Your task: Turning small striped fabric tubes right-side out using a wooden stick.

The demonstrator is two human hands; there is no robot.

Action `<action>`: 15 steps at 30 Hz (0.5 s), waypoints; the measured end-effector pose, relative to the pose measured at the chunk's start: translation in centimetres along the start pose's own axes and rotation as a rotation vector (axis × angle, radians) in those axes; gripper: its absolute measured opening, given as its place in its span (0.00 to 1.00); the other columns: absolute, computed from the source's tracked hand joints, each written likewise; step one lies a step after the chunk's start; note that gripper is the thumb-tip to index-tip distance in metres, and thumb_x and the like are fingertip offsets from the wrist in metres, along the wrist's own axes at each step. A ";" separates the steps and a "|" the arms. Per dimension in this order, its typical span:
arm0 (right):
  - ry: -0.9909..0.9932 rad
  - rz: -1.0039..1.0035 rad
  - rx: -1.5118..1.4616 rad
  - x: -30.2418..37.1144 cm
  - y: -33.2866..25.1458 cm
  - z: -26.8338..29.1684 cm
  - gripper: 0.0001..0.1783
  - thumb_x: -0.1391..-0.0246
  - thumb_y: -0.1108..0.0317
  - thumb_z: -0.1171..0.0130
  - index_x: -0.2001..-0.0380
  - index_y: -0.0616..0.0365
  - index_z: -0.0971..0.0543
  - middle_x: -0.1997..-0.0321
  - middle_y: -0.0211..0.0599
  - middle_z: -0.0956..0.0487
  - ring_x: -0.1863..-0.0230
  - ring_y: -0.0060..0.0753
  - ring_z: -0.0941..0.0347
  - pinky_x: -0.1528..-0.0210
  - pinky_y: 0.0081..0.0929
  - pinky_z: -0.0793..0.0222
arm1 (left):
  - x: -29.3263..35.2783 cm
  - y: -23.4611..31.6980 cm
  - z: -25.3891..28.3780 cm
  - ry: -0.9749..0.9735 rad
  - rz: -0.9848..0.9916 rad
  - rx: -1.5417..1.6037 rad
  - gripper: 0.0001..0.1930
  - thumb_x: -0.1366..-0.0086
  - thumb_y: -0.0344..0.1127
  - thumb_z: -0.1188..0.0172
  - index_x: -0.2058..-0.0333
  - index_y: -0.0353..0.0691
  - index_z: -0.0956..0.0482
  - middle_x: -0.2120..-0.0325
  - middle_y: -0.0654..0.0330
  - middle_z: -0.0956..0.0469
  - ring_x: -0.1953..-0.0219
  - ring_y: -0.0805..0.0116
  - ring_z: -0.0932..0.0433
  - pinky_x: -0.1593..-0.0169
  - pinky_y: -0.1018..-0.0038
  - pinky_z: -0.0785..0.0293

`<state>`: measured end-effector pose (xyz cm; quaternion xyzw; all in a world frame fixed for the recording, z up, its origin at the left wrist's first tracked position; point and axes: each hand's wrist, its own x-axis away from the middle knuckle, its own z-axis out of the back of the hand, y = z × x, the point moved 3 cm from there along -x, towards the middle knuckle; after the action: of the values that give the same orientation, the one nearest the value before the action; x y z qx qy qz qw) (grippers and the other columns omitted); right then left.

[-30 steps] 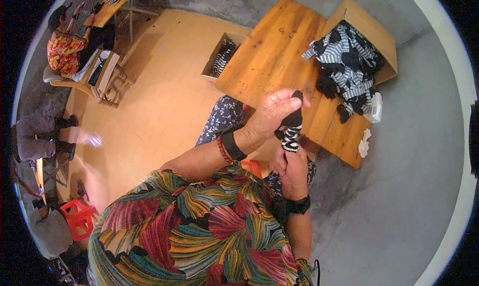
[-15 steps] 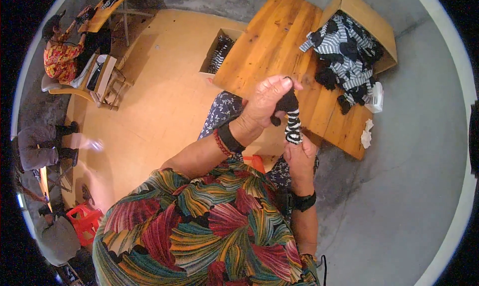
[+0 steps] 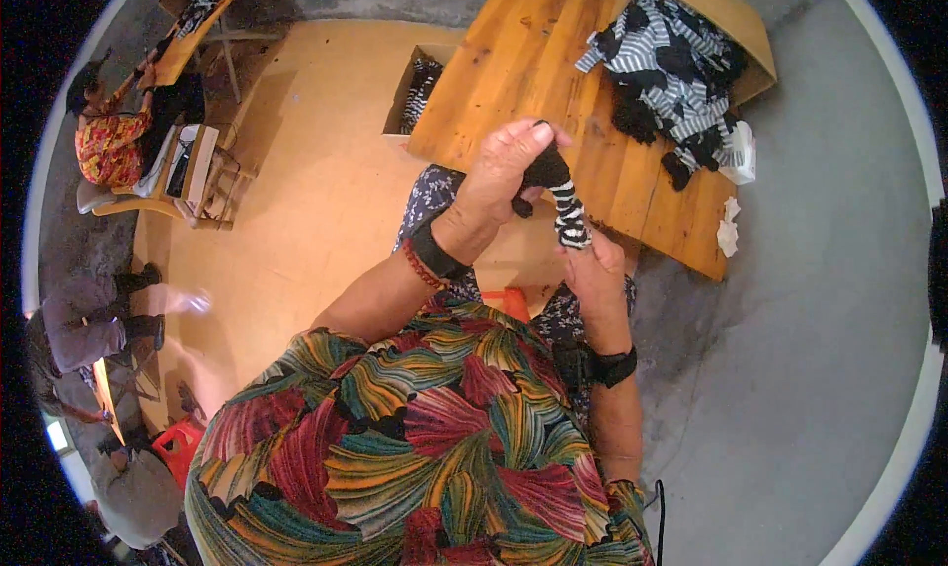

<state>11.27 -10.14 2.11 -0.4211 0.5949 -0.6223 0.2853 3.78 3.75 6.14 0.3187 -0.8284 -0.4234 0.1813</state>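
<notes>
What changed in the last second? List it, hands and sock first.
Little changed. The left hand stays closed over the black top of the striped sock, and the right hand still pinches its lower end. The sock now hangs a bit straighter between them. Nothing was let go. The sock pile in the box and the table stayed as they were.

Sock (image 3: 563,199): black with white-striped lower part, soft knit, stretched roughly upright; black top end pinched at the upper end, striped end held below, above the wooden table edge.
</notes>
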 end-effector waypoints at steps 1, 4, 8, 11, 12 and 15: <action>0.004 -0.002 0.001 0.0 0.4 0.3 0.11 0.48 0.62 0.49 0.78 0.58 0.28 0.88 0.18 0.38 0.88 0.08 0.49 0.87 0.11 0.57 | 0.1 -0.2 -0.1 0.042 0.006 0.001 0.12 0.43 0.44 0.49 0.73 0.41 0.28 0.87 0.70 0.34 0.90 0.84 0.40 0.88 0.87 0.47; 0.066 0.289 0.258 0.0 -0.4 0.2 0.09 0.49 0.64 0.49 0.77 0.58 0.29 0.88 0.18 0.40 0.89 0.10 0.49 0.88 0.12 0.56 | 0.5 -1.1 -0.4 0.083 0.008 -0.008 0.11 0.43 0.43 0.48 0.75 0.42 0.29 0.86 0.70 0.34 0.89 0.84 0.40 0.88 0.87 0.47; -0.159 -0.241 -0.339 1.0 -0.3 -0.6 0.10 0.48 0.67 0.55 0.78 0.59 0.30 0.89 0.20 0.39 0.88 0.15 0.47 0.85 0.15 0.50 | 0.8 -1.9 -0.7 0.041 -0.006 -0.040 0.10 0.44 0.42 0.46 0.75 0.43 0.29 0.85 0.71 0.34 0.88 0.85 0.40 0.88 0.87 0.48; -0.332 -0.383 -0.650 1.3 -0.5 -1.3 0.09 0.48 0.66 0.57 0.78 0.58 0.33 0.93 0.24 0.44 0.94 0.19 0.51 0.89 0.18 0.52 | 0.6 -1.9 -1.1 -0.035 0.008 -0.066 0.10 0.45 0.42 0.46 0.74 0.42 0.29 0.84 0.71 0.33 0.88 0.86 0.40 0.87 0.87 0.49; -0.274 -0.386 -0.593 1.2 -0.8 -1.2 0.09 0.47 0.66 0.57 0.78 0.58 0.33 0.93 0.24 0.43 0.93 0.18 0.51 0.88 0.18 0.52 | 0.5 -1.8 -1.1 -0.039 0.060 -0.042 0.10 0.44 0.42 0.46 0.73 0.42 0.29 0.84 0.71 0.33 0.88 0.85 0.40 0.87 0.87 0.48; -0.203 -0.371 -0.581 1.2 -0.7 -0.3 0.09 0.47 0.65 0.56 0.76 0.57 0.33 0.92 0.24 0.42 0.93 0.18 0.50 0.88 0.19 0.52 | -0.2 -1.8 -0.6 -0.087 0.096 0.099 0.09 0.45 0.39 0.45 0.69 0.41 0.27 0.84 0.70 0.32 0.87 0.84 0.38 0.86 0.88 0.45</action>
<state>10.59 -10.91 3.07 -0.6452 0.6290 -0.4234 0.0938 4.94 2.69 5.03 0.2686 -0.8698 -0.3862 0.1490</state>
